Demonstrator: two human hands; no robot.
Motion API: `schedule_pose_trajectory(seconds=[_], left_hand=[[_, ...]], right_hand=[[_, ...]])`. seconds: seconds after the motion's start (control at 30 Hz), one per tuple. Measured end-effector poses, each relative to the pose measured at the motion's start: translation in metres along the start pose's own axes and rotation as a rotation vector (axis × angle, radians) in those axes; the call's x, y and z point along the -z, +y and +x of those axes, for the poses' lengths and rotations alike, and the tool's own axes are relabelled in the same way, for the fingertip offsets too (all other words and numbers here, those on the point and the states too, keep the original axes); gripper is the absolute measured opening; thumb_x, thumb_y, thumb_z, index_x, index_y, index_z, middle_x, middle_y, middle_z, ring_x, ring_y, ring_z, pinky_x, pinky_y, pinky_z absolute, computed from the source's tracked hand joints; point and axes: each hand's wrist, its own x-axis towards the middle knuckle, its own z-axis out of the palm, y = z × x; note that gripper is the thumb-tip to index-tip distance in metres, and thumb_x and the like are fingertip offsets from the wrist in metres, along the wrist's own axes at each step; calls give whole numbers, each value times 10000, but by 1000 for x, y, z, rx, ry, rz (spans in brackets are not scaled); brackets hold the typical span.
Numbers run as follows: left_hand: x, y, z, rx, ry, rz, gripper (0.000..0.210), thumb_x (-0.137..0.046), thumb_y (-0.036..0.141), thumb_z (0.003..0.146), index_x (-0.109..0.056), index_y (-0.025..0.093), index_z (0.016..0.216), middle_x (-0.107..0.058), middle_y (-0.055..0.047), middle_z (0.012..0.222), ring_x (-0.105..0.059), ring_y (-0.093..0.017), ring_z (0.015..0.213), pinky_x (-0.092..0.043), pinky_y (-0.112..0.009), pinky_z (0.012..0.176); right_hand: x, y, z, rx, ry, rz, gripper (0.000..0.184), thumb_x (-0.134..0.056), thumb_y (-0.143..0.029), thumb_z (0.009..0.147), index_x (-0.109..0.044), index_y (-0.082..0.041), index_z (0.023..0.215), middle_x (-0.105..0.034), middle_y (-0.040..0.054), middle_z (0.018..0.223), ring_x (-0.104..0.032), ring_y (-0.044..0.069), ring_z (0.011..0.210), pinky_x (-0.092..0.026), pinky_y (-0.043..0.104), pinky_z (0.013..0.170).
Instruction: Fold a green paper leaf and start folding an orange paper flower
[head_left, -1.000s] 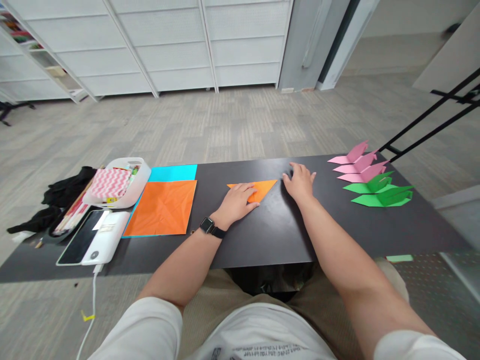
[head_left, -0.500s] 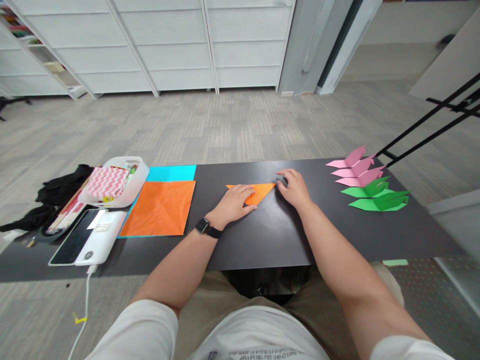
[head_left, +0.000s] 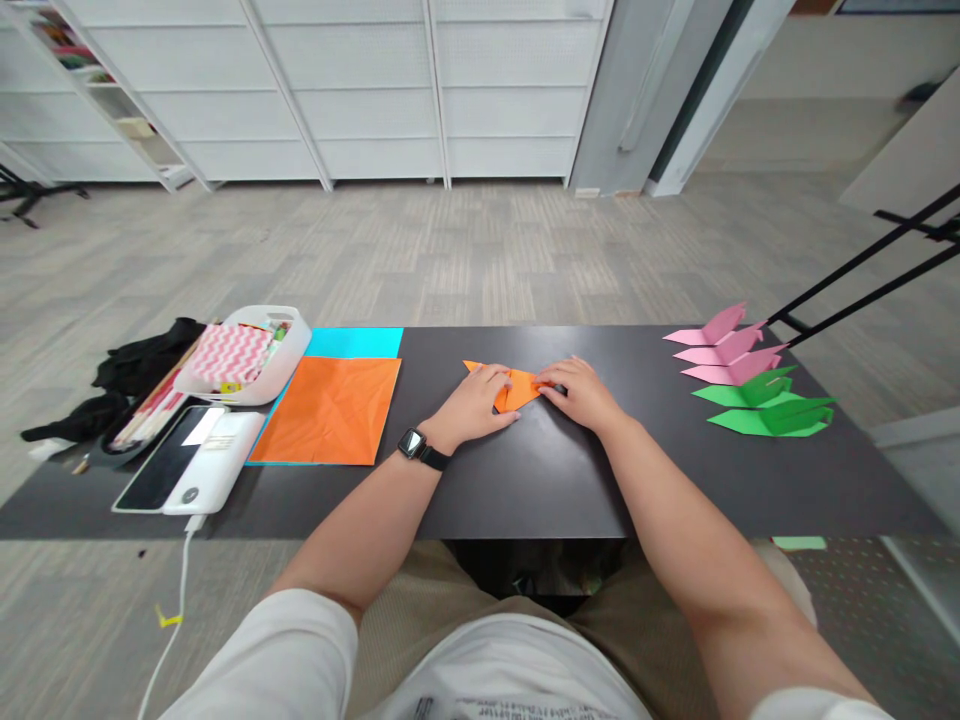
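Between my hands lies a folded piece of orange origami paper on the dark table, its left tip poking out past my fingers. My left hand, with a black watch at the wrist, rests over the left part of the paper, fingers stretched out and pressing it down. At the right corner, my right hand pinches the paper between thumb and fingers. Part of the folded shape is hidden under both hands.
Orange sheets lie on cyan paper to the left. Farther left are a white basket, a phone and a white power bank with a cable. Pink folded birds and green folded birds stand at right.
My right hand has moved left onto the paper's right corner and now pinches it, folding that corner inward. My left hand stays on the paper. The view has shifted slightly.
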Motion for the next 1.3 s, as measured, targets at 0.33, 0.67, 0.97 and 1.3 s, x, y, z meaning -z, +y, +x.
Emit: schedule_pose_trajectory(seconds=[0.33, 0.67, 0.97, 1.3], left_hand=[[0, -7, 0, 30, 15, 9, 168, -775, 298, 941, -739, 183, 1057, -604, -155, 1513, -571, -297, 1450, -443, -483, 1284], [3, -7, 5, 130, 243, -36, 127, -673, 261, 1007, -734, 201, 1102, -686, -117, 1317, -626, -269, 1321, -486, -465, 1199], [14, -3, 7, 674, 162, -539, 559, -557, 700, 1009, -699, 185, 844, -725, -58, 796, -634, -144, 553, -486, -254, 479], [8, -6, 8, 622, 216, -721, 280, -732, 455, 925, -701, 180, 887, -764, -66, 896, -640, -125, 567, -472, -216, 439]], right_hand=[[4, -5, -3, 22, -22, -6, 237, -683, -409, 978, -816, -320, 1153, -794, 57, 1167, -706, 280, 1166, -329, 605, 1250], [5, -5, 3, 86, 101, -93, 291, -588, -412, 1074, -854, -298, 1046, -811, 60, 1055, -706, 260, 1029, -465, 484, 1061], [3, -10, -1, 91, 356, -114, 264, -615, -380, 1073, -840, -273, 985, -803, 60, 978, -694, 252, 919, -482, 441, 889], [0, -23, 0, 148, 355, -105, 148, -683, -350, 1032, -805, -268, 1053, -795, 58, 1010, -713, 261, 954, -499, 453, 912]])
